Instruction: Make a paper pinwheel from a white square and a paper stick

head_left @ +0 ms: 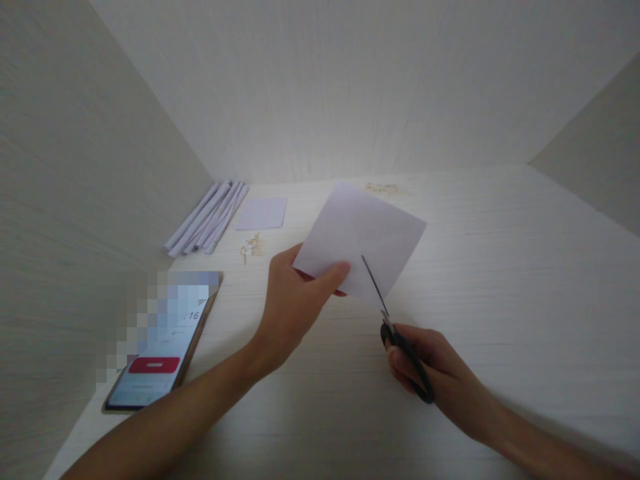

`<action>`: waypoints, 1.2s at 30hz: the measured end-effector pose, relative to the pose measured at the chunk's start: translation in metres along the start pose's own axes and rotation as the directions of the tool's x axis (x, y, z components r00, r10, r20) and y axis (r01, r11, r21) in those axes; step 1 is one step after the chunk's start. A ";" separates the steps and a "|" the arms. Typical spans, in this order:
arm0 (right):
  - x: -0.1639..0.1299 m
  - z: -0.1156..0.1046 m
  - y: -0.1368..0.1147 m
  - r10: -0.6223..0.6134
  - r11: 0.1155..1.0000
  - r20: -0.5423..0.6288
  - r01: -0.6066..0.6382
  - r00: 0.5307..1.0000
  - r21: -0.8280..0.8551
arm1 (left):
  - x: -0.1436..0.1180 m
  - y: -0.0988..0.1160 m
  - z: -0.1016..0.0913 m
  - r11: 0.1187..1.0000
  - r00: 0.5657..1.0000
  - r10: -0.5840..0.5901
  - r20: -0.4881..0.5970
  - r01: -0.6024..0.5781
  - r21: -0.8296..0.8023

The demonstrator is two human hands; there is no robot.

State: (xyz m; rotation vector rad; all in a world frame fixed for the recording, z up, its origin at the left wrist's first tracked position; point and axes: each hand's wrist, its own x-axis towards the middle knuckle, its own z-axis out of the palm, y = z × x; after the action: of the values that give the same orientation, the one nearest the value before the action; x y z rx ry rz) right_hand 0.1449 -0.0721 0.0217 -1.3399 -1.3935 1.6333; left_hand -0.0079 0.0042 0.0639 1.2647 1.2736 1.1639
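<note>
My left hand (300, 293) grips a white square sheet of paper (363, 227) by its lower left edge, thumb on top and fingers underneath. The sheet is held up at a slant above the table. In my right hand (425, 357) is a pair of scissors (415, 370) with black handles, the fingers wrapped through and around them. One dark, thin blade lies over the face of the paper, pointing up and left from its lower corner. I cannot make out the other blade, nor whether the paper is cut there.
Several rolled paper tubes (207, 217) lie at the back left, beside a flat paper square (261, 213). Small pale sticks (251, 247) are heaped nearby, and more little pieces (383, 189) lie behind the sheet. A lit phone (165, 347) rests at left. Walls enclose the table.
</note>
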 end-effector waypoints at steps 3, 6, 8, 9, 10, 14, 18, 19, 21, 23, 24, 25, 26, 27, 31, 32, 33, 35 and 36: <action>0.000 0.000 -0.001 0.005 1.000 0.004 -0.005 1.000 0.010 | 0.000 0.000 0.000 1.000 1.000 0.001 0.001 -0.001 -0.009; 0.000 0.000 -0.001 0.007 1.000 -0.005 -0.007 1.000 0.000 | -0.001 0.000 0.000 1.000 1.000 0.001 0.005 -0.001 -0.015; 0.000 0.000 0.000 0.000 1.000 -0.006 0.000 1.000 0.006 | 0.000 -0.001 0.000 1.000 1.000 0.001 0.005 -0.001 -0.018; 0.000 0.000 0.000 -0.002 1.000 -0.004 0.002 1.000 0.014 | 0.000 -0.001 0.000 1.000 1.000 0.002 0.006 -0.002 -0.022; 0.000 0.000 0.001 -0.002 1.000 0.000 0.002 1.000 0.023 | 0.000 -0.001 0.000 1.000 1.000 0.004 0.006 -0.004 -0.027; 0.000 0.000 0.002 -0.006 1.000 0.010 0.006 1.000 0.028 | 0.000 -0.002 -0.001 1.000 1.000 0.011 0.010 -0.011 -0.021; 0.000 0.001 0.001 -0.013 1.000 0.008 0.013 1.000 0.025 | 0.000 -0.002 0.000 1.000 1.000 0.017 0.013 -0.017 -0.018; 0.000 0.001 0.001 -0.012 1.000 0.010 0.012 1.000 0.028 | 0.000 -0.002 0.000 1.000 1.000 0.016 0.011 -0.016 -0.014; 0.000 0.001 0.000 -0.014 0.999 0.014 0.013 1.000 0.032 | 0.000 -0.002 0.000 1.000 1.000 0.012 0.008 -0.012 0.000; 0.000 0.001 -0.001 -0.017 0.999 0.012 0.017 1.000 0.031 | 0.000 -0.001 0.000 1.000 1.000 0.010 0.009 -0.010 0.011; 0.000 0.001 -0.001 -0.018 0.999 0.011 0.018 1.000 0.029 | 0.000 -0.001 0.000 1.000 1.000 0.008 0.010 -0.008 0.013; 0.000 0.001 -0.001 -0.018 1.000 0.009 0.018 1.000 0.025 | 0.000 0.000 0.000 1.000 1.000 0.006 0.014 -0.006 0.015; 0.000 0.001 -0.001 -0.017 1.000 0.008 0.017 1.000 0.018 | -0.001 0.000 0.000 1.000 1.000 0.005 0.017 -0.005 0.015; 0.000 0.001 0.000 -0.016 1.000 0.005 0.016 1.000 0.010 | -0.001 0.000 0.000 1.000 1.000 0.003 0.021 -0.003 0.016; 0.001 0.000 0.001 -0.023 1.000 0.004 0.023 1.000 0.005 | 0.000 -0.001 0.000 1.000 1.000 -0.003 0.031 0.003 0.011; 0.001 0.000 0.001 -0.025 1.000 0.007 0.025 1.000 0.013 | 0.000 -0.001 0.000 1.000 1.000 -0.002 0.031 0.002 0.005; 0.001 0.000 0.001 -0.024 1.000 0.010 0.024 1.000 0.020 | 0.000 -0.002 0.000 1.000 0.999 -0.001 0.032 0.001 -0.001; 0.002 0.000 0.001 -0.024 0.999 0.005 0.024 1.000 0.023 | 0.001 -0.002 0.000 1.000 0.999 0.000 0.033 0.000 -0.011; 0.002 0.000 0.000 -0.024 1.000 0.001 0.024 1.000 0.021 | 0.000 -0.002 0.000 1.000 0.999 0.001 0.033 0.000 -0.016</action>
State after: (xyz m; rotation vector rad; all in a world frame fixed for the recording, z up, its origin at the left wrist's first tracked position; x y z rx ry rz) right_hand 0.1442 -0.0708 0.0207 -1.3060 -1.3846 1.6294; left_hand -0.0080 0.0046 0.0615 1.2676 1.2378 1.1468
